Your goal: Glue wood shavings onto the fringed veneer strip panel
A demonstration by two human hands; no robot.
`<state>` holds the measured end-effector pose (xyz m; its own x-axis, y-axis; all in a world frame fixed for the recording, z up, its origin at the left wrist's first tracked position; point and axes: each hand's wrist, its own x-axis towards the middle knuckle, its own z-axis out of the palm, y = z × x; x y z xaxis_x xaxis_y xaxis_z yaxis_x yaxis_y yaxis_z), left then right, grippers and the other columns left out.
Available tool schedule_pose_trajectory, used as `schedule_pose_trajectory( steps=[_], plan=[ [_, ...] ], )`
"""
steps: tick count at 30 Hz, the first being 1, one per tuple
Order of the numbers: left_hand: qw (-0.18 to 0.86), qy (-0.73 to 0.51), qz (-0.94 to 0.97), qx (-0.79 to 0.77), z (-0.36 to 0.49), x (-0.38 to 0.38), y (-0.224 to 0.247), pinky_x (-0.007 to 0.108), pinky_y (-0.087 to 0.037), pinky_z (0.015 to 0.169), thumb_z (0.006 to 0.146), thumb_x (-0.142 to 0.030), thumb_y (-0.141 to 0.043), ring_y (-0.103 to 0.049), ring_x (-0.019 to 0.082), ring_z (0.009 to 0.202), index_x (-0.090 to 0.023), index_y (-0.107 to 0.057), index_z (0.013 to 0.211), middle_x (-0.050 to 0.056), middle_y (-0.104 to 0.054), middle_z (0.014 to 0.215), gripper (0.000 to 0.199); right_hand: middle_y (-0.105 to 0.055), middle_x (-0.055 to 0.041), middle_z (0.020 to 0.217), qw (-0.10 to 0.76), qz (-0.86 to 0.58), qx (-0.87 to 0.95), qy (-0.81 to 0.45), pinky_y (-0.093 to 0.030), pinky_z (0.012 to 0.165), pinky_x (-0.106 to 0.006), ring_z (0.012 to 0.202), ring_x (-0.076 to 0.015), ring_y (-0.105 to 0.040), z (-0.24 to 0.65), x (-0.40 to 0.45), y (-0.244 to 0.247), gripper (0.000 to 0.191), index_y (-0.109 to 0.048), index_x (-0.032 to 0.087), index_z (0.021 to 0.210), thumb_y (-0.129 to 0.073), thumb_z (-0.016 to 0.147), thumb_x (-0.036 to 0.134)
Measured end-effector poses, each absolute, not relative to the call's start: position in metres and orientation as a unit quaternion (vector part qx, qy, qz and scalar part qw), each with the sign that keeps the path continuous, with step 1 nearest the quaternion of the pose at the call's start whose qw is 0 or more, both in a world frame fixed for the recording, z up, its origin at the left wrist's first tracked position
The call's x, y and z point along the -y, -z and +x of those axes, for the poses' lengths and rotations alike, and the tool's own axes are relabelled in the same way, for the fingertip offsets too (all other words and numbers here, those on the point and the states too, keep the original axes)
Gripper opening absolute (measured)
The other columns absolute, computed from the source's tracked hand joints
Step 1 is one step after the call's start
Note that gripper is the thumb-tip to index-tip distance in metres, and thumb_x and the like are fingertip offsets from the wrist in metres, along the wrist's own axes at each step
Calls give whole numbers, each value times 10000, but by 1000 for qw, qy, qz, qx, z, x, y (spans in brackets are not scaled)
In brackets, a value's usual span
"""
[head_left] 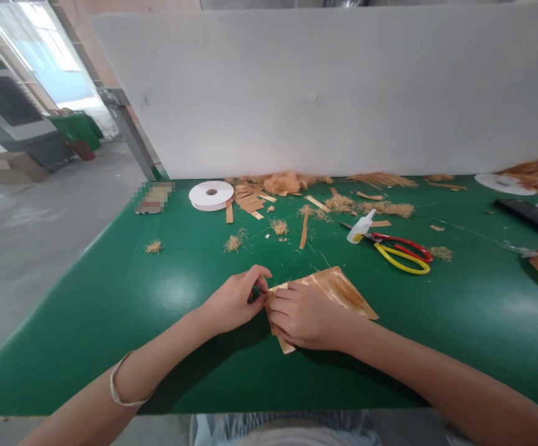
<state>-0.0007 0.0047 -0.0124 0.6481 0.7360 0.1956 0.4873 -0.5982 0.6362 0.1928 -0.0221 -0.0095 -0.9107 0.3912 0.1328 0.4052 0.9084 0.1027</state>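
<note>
A shiny golden-brown sheet (343, 293) lies on the green table, with strips at its left edge. My right hand (304, 314) rests on the left part of this sheet, its fingers curled and pressed together at the edge. At the sheet's upper left corner is my left hand (241, 298), thumb and index finger bent toward each other. Whatever sits between the left fingertips is too small to make out. The fingertips of both hands nearly meet there. A bracelet circles my left forearm.
Behind the hands lie red-and-yellow-handled scissors (401, 253), a small white bottle (361, 228), a white tape roll (211, 194) and brown fibre scraps (287, 182). A black phone (532, 217) is at right. A white panel (315, 93) borders the green table (111, 310).
</note>
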Motion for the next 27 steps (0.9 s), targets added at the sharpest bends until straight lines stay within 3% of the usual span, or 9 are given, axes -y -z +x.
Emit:
schedule_pose_trajectory(
  steps=[7, 16, 27],
  plan=[
    [266, -227, 870, -348, -1, -4, 12, 248, -462, 640, 796, -108, -485, -598, 129, 736, -212, -429, 1064, 8, -620, 865, 292, -660, -72, 875, 69, -226, 972, 1, -406, 758, -351, 892, -214, -529, 196, 25, -2, 233, -653, 142, 862, -505, 847, 322],
    [262, -227, 871, -349, -1, -4, 12, 259, -469, 650, 795, -115, -481, -597, 132, 731, -213, -438, 1054, 13, -625, 859, 280, -665, -74, 844, 56, -226, 970, 67, -376, 664, -334, 817, -201, -553, 190, 24, 4, 207, -640, 140, 817, -439, 866, 141],
    [281, -228, 864, -350, -1, -3, 10, 257, -469, 646, 804, -132, -480, -593, 127, 717, -211, -445, 1028, 11, -624, 838, 240, -657, -44, 710, 148, -286, 947, 11, -379, 638, -303, 684, -160, -534, 194, 15, 9, 254, -629, 159, 722, -442, 881, 224]
  ],
)
